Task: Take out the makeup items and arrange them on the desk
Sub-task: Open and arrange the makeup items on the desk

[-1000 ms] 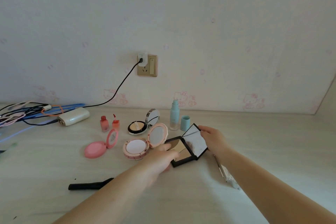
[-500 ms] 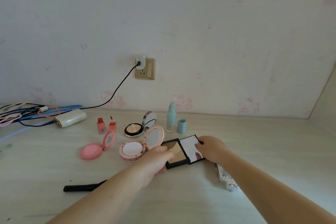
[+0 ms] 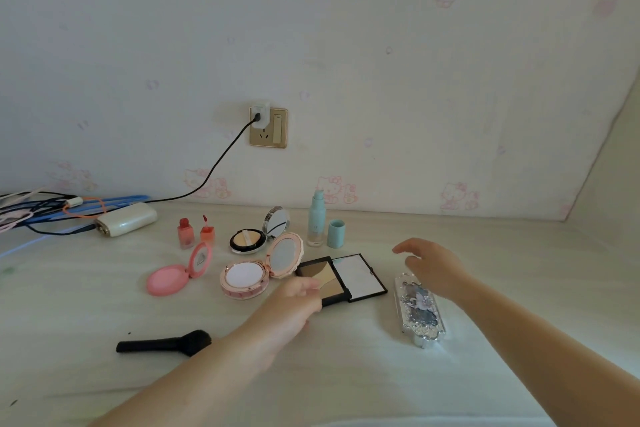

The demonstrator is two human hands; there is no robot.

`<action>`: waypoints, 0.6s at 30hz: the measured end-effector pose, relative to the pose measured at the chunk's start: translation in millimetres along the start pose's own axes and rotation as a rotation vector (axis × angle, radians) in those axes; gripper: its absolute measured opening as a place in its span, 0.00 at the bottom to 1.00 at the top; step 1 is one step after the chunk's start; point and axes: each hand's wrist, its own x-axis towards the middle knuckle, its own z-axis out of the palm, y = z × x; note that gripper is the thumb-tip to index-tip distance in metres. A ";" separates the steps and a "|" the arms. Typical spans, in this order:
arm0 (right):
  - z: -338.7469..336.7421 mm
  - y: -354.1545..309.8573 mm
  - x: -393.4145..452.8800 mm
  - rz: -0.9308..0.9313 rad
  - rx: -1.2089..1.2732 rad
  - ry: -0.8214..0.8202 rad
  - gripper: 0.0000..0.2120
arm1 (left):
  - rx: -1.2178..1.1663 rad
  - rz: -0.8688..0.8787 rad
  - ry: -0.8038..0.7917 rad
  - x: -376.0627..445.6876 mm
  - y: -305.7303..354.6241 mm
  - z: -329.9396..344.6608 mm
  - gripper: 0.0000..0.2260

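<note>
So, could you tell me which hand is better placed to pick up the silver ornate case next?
Probably the right hand: it hovers open just above the silver ornate case, while the left hand rests at the black palette.

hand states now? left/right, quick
Left hand: fingers rest on the near edge of the black palette; whether they grip it cannot be told.
Right hand: open, holding nothing, above the desk.

Soft even daylight, faint shadows, motion-blurred hands, wide-angle edge distortion

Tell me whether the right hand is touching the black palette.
Apart. The head view shows bare desk between the right hand and the open black palette.
</note>
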 end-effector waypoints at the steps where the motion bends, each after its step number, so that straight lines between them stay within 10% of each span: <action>1: -2.2 4.0 -2.8 0.019 0.011 -0.002 0.18 | -0.006 0.002 -0.015 -0.1 0.8 4.7 0.15; 10: 1.9 31.3 -38.3 0.151 -0.023 -0.090 0.16 | -0.044 -0.007 -0.207 -0.7 15.7 74.2 0.18; 18: 23.1 35.8 -52.7 0.241 0.110 -0.087 0.24 | -0.053 -0.095 -0.224 -3.9 27.9 107.4 0.41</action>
